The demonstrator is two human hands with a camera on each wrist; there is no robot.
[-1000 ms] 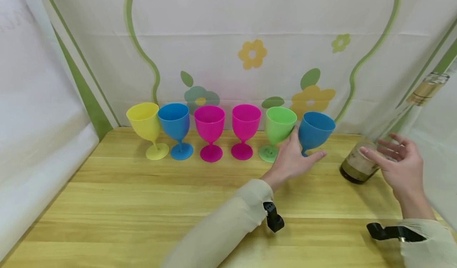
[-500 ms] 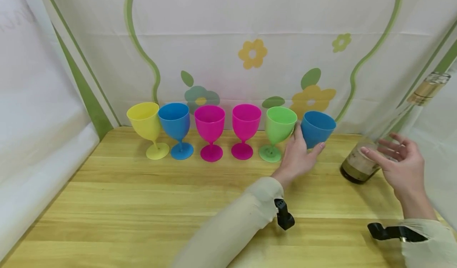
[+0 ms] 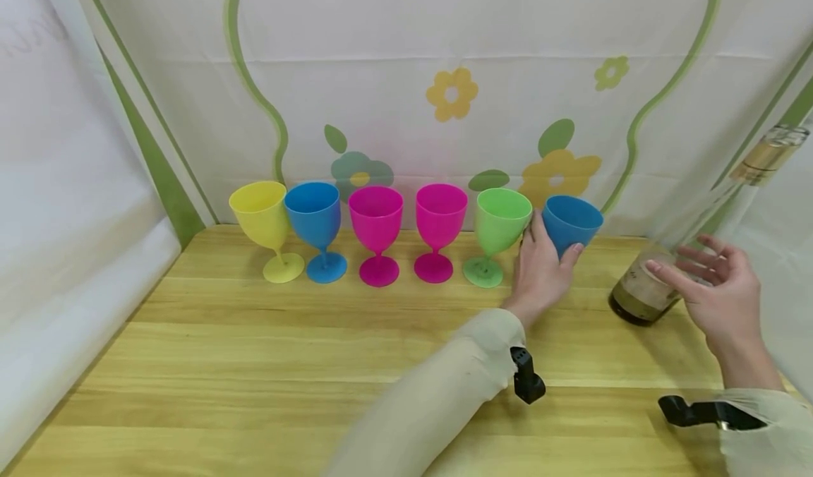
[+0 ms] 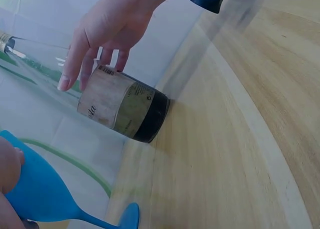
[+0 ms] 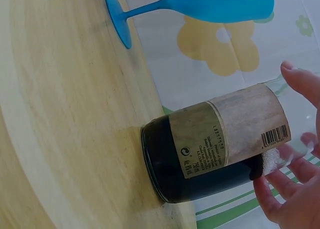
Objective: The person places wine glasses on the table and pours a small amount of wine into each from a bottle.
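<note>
Clearance: blue goblet (image 3: 571, 224) just beside green goblet (image 3: 500, 221); bottle (image 3: 641, 295) near table (image 3: 254, 364) edge.
Left hand (image 3: 541, 274): grasps blue goblet.
Right hand (image 3: 720, 295): fingers spread, released, beside bottle.

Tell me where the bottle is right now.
In the head view the bottle stands at the table's right end, just right of the blue goblet in the left hand, with the open right hand beside it.

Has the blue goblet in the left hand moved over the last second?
Yes. The blue goblet in the left hand has tipped more upright and drawn closer to the green goblet, which has stayed put.
</note>
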